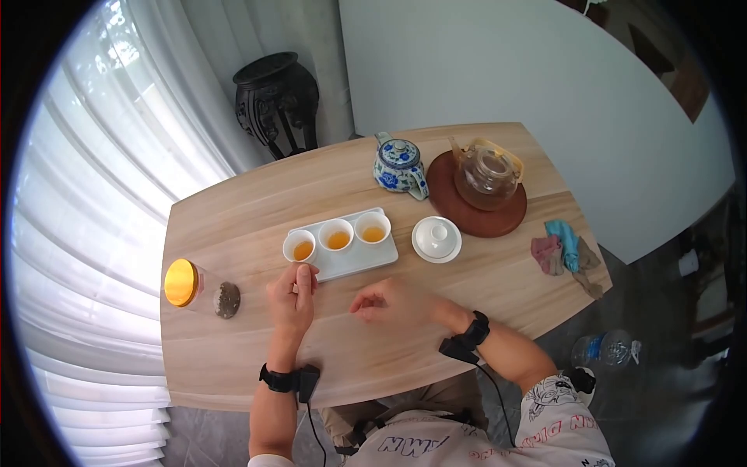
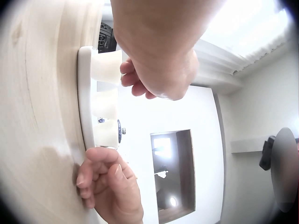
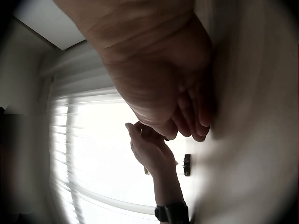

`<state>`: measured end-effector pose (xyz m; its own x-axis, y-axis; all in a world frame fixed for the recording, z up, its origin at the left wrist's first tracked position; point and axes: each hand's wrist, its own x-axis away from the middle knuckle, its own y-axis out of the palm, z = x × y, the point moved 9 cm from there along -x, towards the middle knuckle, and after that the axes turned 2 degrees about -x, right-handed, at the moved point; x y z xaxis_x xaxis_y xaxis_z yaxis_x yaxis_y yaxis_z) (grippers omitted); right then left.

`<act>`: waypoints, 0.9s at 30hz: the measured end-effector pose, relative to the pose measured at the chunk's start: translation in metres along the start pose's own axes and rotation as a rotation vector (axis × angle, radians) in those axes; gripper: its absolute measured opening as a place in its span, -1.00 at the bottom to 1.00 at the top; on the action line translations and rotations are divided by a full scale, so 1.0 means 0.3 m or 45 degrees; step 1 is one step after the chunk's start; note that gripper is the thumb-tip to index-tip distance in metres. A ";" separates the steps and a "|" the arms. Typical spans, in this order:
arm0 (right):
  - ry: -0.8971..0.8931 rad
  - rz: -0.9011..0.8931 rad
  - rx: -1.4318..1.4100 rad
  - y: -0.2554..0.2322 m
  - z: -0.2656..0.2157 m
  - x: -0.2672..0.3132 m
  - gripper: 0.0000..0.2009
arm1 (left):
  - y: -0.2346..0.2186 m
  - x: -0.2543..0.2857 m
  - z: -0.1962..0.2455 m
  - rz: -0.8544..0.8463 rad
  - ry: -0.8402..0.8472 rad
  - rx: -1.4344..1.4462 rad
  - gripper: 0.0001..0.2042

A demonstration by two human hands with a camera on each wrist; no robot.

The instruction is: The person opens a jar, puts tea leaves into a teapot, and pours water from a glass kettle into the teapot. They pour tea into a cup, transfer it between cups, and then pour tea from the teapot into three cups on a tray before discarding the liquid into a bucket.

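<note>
My left hand [image 1: 292,300] is raised at the near side of the leftmost white cup [image 1: 300,247], its fingers loosely curled and nothing visible in them. In the left wrist view its fingertips [image 2: 131,79] come right up to the rim of the nearest cup [image 2: 106,66]. Low over the table, in front of the tray, my right hand [image 1: 397,302] hangs with relaxed, bent fingers and holds nothing. The white tray [image 1: 354,263] carries that cup, a middle cup [image 1: 337,235] and a right cup [image 1: 373,229], each with amber tea inside.
Right of the tray stands a lidded white bowl [image 1: 436,239]. Behind are a blue-and-white teapot [image 1: 399,165] and a glass teapot [image 1: 486,180] on a round brown board [image 1: 504,223]. Cloths [image 1: 566,249] lie far right; a yellow-lidded jar [image 1: 181,282] and a dark stone-like lump [image 1: 226,300] sit left.
</note>
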<state>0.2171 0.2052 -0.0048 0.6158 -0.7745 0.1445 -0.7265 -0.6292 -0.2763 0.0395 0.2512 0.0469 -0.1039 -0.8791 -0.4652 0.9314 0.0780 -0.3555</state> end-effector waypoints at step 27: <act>-0.072 -0.135 -0.504 -0.015 0.072 -0.021 -0.69 | 0.025 0.022 0.022 0.027 0.055 -0.095 -0.85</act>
<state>0.2230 0.2142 -0.0249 0.7015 -0.7060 0.0971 -0.7123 -0.6905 0.1256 0.0481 0.2431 0.0465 -0.1012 -0.8559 -0.5071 0.9050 0.1325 -0.4042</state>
